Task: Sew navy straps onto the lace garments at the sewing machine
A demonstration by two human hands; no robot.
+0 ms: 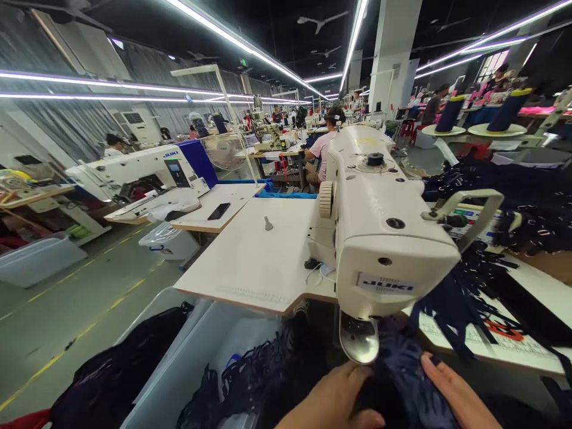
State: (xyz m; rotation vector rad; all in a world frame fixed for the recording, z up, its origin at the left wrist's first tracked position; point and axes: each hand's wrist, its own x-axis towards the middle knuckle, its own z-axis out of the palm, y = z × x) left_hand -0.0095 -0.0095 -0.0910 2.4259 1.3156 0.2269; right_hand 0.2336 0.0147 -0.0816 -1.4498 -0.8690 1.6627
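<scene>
A white JUKI sewing machine stands right in front of me, its rounded metal guard hanging below the head. Beneath it lies bunched, shiny navy fabric with strap-like ends. My left hand is at the guard's lower edge, thumb apart, closed on the fabric's left side; the guard partly hides its fingertips. On the right side of the same fabric, my right hand has its fingers together, gripping the edge. The needle area is hidden.
Navy straps are heaped at the right. A plastic bin with dark garments sits below left. The white tabletop holds a small grey metal piece; a phone lies behind. Another JUKI machine and a seated person are farther off.
</scene>
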